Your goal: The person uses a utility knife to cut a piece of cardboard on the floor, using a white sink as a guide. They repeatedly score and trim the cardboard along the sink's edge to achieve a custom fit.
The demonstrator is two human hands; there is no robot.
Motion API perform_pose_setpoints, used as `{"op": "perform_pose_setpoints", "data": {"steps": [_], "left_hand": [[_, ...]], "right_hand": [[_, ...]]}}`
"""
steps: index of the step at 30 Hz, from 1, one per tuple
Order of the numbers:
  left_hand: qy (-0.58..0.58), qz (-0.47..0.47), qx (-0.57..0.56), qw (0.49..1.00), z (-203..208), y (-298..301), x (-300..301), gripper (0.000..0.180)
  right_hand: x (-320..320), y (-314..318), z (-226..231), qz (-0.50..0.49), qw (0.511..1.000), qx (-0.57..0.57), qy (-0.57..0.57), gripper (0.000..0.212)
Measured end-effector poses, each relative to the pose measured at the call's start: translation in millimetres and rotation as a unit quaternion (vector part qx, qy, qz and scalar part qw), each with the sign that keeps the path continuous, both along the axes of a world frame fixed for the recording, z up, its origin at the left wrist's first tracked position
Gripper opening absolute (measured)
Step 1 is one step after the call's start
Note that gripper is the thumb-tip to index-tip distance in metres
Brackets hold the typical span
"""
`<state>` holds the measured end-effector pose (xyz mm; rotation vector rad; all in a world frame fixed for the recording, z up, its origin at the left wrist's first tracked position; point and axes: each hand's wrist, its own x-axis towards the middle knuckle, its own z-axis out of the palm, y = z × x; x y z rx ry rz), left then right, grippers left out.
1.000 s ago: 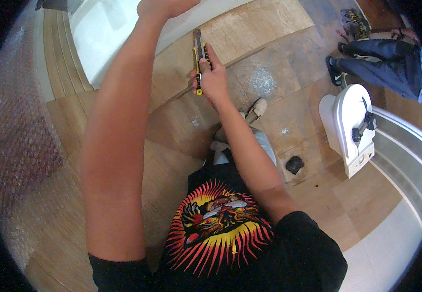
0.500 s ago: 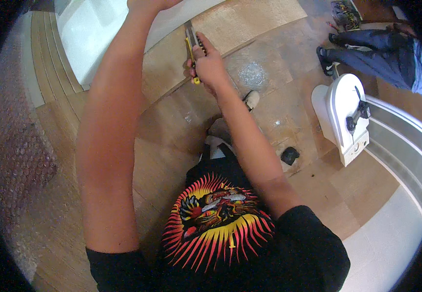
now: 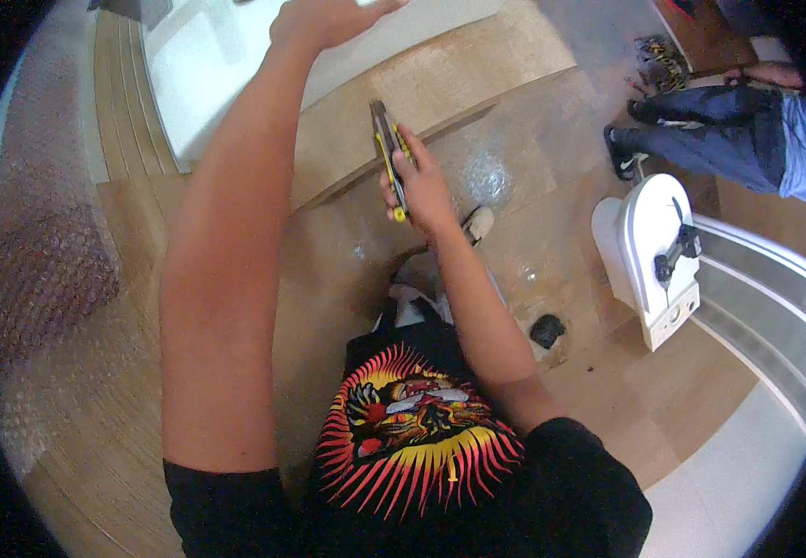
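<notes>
My right hand [image 3: 419, 186] is closed around a slim yellow and grey utility knife [image 3: 386, 139]. Its grey end points up and away from me, beside a wood-look tiled ledge [image 3: 463, 70]. My left arm reaches far forward, and my left hand [image 3: 324, 23] is at the top edge, over the white bathtub [image 3: 208, 84]. The thumb stretches out to the right; the other fingers are mostly cut off by the picture edge. I cannot tell whether this hand touches the tub. Nothing shows in it.
A white toilet [image 3: 615, 246] stands at right, with a black device [image 3: 677, 253] on its lid. Beyond it is another person [image 3: 700, 149] in dark trousers, near a pile of tools [image 3: 659, 65]. Bubble wrap [image 3: 45, 270] lies left. A black lump [image 3: 546, 331] is on the tiled floor.
My view has shifted, so the tub, ledge and toilet sit lower in the picture. The right hand with the knife appears lower and slightly right; more of my left hand shows.
</notes>
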<state>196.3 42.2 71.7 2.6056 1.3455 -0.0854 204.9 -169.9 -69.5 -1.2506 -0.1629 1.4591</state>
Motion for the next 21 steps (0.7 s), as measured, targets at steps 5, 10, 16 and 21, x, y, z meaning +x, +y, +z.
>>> {"op": "perform_pose_setpoints", "data": {"steps": [5,10,16,21], "left_hand": [[-0.006,0.006,0.071,0.997,-22.7,18.2,-17.9,0.092],[0.020,0.008,0.106,0.994,-20.1,16.2,-34.8,0.080],[0.014,-0.001,0.101,0.995,-19.0,14.6,-42.3,0.076],[-0.009,-0.008,0.099,0.995,-14.9,11.6,-49.8,0.075]], "right_hand": [[10.2,-50.9,8.2,-0.049,0.998,0.005,0.037,0.053],[29.4,-70.8,13.8,-0.074,0.997,0.017,0.011,0.052],[74.1,-88.0,19.0,-0.104,0.994,0.028,-0.015,0.034],[104.8,-104.4,39.5,-0.078,0.994,0.012,-0.074,0.035]]}}
